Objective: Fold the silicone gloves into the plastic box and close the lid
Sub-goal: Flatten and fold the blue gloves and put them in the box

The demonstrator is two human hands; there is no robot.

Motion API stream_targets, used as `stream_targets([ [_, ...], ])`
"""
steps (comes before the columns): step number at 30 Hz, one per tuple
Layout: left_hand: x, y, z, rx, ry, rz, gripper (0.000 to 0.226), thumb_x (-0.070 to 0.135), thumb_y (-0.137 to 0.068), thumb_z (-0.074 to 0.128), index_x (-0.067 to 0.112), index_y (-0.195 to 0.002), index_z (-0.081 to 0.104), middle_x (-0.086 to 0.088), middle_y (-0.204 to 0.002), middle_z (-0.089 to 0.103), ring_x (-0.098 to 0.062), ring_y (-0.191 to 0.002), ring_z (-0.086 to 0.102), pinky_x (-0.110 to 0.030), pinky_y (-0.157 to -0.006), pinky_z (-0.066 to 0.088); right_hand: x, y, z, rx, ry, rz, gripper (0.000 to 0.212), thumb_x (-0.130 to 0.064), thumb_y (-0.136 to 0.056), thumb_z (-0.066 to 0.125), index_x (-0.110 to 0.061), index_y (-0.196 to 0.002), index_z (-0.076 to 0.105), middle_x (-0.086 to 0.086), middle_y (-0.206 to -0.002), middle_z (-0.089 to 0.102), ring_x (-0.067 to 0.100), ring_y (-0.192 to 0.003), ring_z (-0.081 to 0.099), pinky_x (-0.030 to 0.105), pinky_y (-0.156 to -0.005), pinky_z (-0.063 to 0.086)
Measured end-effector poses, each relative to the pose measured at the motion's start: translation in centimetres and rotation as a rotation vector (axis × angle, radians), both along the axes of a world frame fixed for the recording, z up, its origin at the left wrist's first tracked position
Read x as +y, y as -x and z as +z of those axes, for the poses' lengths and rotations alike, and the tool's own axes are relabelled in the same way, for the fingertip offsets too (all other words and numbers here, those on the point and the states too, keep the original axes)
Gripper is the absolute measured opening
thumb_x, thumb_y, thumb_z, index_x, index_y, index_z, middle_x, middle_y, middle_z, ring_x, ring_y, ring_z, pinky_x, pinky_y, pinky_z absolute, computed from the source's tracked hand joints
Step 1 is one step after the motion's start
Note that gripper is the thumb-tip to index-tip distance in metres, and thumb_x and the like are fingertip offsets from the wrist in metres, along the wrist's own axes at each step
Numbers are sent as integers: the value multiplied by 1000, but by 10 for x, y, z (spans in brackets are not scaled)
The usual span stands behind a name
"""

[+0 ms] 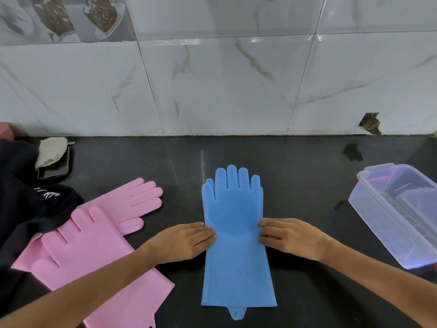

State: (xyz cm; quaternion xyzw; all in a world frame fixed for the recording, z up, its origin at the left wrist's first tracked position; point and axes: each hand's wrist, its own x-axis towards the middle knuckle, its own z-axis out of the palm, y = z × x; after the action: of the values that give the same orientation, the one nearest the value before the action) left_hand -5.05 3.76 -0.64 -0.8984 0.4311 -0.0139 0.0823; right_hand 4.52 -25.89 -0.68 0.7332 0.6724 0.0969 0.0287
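Observation:
A blue silicone glove (236, 263) lies flat on the dark counter, fingers pointing to the wall, bristled palm up. My left hand (183, 240) rests flat at its left edge near the palm, fingertips touching it. My right hand (288, 235) rests the same way at its right edge. Neither hand grips the glove. Two pink silicone gloves (99, 235) lie overlapped at the left, partly under my left forearm. The clear plastic box (387, 233) stands at the right with its lid on it, something red showing at its far end.
Black cloth (26, 209) covers the counter's left edge and part of a pink glove. A phone (59, 170) with a pale rag (50, 151) on it lies at the back left. A tiled wall (224, 86) bounds the counter behind.

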Motion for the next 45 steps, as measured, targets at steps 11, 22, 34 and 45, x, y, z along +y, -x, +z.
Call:
stream_targets([
  [11,-4,-27,-13,-228,203,15,15,33,-86,54,19,-82,53,8,-68,67,-6,-46,57,-19,-45,49,6,-17,-9,151,-110,-88,13,-20,-86,61,-15,-97,66,-2,-86,69,12,-73,67,24,-72,57],
  [22,-38,-80,-3,435,659,1504,29,37,-89,29,22,-68,43,5,-70,55,-13,-62,50,-29,-63,33,70,-24,2,413,-60,-1048,16,-11,-87,41,-16,-72,35,-5,-61,38,19,-60,41,25,-49,28],
  [34,-58,-75,-12,103,670,1564,42,41,-90,32,16,-58,42,3,-59,48,-13,-52,43,-25,-51,31,88,-29,-4,369,-32,-1189,38,-6,-86,47,-15,-57,25,-1,-60,34,20,-59,41,24,-45,26],
  [45,-76,-65,-14,-119,617,1628,45,51,-95,37,15,-69,46,3,-67,50,-15,-63,46,-27,-52,35,95,-20,-12,466,-430,-1439,19,-22,-100,26,-12,-86,34,-2,-58,43,15,-48,41,28,-44,29],
])
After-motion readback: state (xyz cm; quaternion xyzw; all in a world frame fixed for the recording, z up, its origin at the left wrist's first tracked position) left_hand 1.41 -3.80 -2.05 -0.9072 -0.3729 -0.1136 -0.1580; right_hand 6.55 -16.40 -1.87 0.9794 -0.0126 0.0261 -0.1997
